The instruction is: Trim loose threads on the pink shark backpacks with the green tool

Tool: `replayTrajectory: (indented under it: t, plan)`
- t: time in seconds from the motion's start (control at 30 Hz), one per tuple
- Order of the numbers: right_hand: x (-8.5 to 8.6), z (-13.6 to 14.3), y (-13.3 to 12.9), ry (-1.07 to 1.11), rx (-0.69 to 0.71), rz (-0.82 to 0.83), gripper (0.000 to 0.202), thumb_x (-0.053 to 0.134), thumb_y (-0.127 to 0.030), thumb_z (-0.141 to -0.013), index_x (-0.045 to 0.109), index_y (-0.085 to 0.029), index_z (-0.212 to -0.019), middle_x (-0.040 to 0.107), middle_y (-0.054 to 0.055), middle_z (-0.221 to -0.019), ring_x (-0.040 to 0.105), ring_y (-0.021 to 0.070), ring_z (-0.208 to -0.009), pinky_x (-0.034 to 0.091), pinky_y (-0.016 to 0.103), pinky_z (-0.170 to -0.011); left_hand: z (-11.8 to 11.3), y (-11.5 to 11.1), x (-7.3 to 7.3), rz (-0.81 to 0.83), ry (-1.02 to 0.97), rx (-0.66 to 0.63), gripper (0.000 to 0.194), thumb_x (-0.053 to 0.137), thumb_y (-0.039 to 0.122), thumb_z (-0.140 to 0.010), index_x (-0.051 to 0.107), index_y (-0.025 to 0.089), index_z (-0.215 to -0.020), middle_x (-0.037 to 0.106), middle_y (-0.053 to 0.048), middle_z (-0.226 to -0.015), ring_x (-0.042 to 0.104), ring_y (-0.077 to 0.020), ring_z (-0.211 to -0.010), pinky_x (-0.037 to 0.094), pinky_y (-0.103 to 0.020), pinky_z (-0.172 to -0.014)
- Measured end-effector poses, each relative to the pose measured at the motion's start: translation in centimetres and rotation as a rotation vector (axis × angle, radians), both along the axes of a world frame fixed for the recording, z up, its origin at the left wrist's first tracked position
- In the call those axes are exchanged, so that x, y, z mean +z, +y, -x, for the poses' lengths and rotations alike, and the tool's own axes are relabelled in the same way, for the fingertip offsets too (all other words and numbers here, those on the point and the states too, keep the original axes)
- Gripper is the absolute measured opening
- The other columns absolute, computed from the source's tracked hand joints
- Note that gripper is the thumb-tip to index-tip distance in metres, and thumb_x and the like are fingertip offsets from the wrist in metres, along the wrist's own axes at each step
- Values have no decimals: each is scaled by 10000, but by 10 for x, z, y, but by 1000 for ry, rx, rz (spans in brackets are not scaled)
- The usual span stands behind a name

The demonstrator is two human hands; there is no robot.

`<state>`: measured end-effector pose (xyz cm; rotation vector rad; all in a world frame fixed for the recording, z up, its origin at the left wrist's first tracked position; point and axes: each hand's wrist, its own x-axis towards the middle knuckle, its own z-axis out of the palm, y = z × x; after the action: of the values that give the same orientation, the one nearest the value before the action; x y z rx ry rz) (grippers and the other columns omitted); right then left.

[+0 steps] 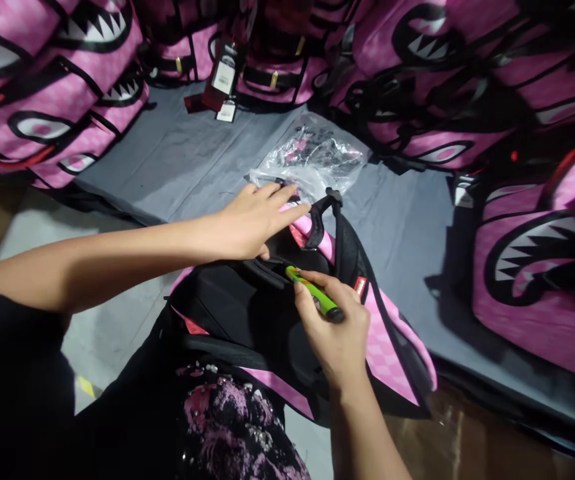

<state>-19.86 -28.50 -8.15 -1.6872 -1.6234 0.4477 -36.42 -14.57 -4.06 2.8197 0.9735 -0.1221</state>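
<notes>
A black and pink backpack [232, 300] lies across my lap against the table edge, its black padded side facing up. My left hand [252, 220] rests near the backpack's top end with its fingers spread, palm down. Its fingertips touch the area beside the carry loop [317, 227]. Closed round a bright green tube [317, 293] with a black end is my right hand [337, 320]. The tube's far tip points at the black strap below my left hand; whether it touches is unclear. What kind of tool the tube is cannot be made out.
A crumpled clear plastic bag [317, 157] lies on the grey table cover [207, 153] beyond my hands. Pink shark-face backpacks are stacked at left [42, 100], along the back and at right [532, 260]. Paper tags [224, 75] hang from one at the back.
</notes>
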Motion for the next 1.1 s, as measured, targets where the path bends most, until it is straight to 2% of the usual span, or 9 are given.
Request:
replayTrajectory:
  t: [0.1, 0.2, 0.43, 0.6, 0.73, 0.83, 0.93, 1.03, 1.1]
  plan:
    - [5, 8, -5, 13, 55, -5, 106, 640, -315, -883, 702, -247, -934, 758, 12, -862, 683, 211, -777, 455, 393, -817, 8, -5, 7, 109, 23, 84, 1106, 783, 346, -712, 115, 240, -1587, 125, -190, -1656, 291, -387, -1437, 436, -508, -1033]
    - [9, 17, -11, 39, 166, 42, 119, 642, -336, -884, 704, -247, -934, 754, -1, -842, 669, 194, -746, 439, 392, -812, 3, -13, 9, 125, 113, 121, 1300, 858, 330, -597, 26, 243, -1592, 16, -201, -1664, 290, -425, -1415, 492, -497, -977]
    - [-1, 16, -15, 78, 199, -12, 150, 646, -342, -888, 710, -229, -964, 749, -2, -848, 658, 178, -734, 414, 382, -829, -4, -17, 1, 10, 205, 159, 1102, 675, 76, -723, 17, 240, -1591, 35, -181, -1667, 354, -376, -1385, 512, -414, -958]
    - [-3, 15, -15, 85, 166, -63, 151, 646, -336, -886, 708, -211, -945, 746, 1, -840, 665, 180, -751, 406, 372, -845, -3, -16, 4, 78, 179, 156, 1110, 731, 220, -760, -7, 265, -1588, -15, -153, -1674, 253, -368, -1456, 462, -454, -1050]
    - [-3, 18, -13, 64, 164, -72, 146, 650, -334, -883, 710, -209, -930, 751, 0, -835, 679, 182, -753, 403, 370, -846, -17, -27, 9, 50, 304, 249, 1324, 855, 282, -656, -91, 238, -1581, -117, -183, -1661, 84, -433, -1506, 466, -552, -1047]
    - [-5, 19, -12, 51, 152, -82, 144, 652, -329, -880, 710, -211, -938, 759, 1, -846, 689, 183, -755, 402, 371, -852, -24, -31, 6, -61, 351, 283, 1346, 857, 174, -635, -100, 211, -1581, -74, -226, -1654, 224, -436, -1458, 529, -523, -975]
    - [-7, 19, -11, 64, 140, -91, 135, 652, -323, -882, 707, -215, -941, 759, -3, -850, 692, 178, -763, 401, 366, -860, -19, -28, 1, -80, 296, 216, 1265, 813, 115, -663, -47, 180, -1588, 74, -239, -1645, 393, -382, -1348, 559, -438, -936]
    - [-9, 18, -10, 80, 142, -97, 124, 654, -320, -883, 704, -220, -939, 758, -8, -858, 690, 169, -767, 405, 357, -859, -8, -24, -4, -93, 202, 133, 1157, 756, 106, -707, 11, 169, -1590, 169, -219, -1628, 408, -377, -1323, 556, -431, -931]
    - [-11, 16, -10, 75, 139, -104, 121, 656, -318, -884, 703, -222, -943, 757, -10, -859, 690, 168, -769, 410, 354, -854, -1, -24, -7, -95, 144, 108, 1106, 710, 84, -728, 25, 195, -1590, 155, -193, -1640, 396, -368, -1335, 552, -422, -925]
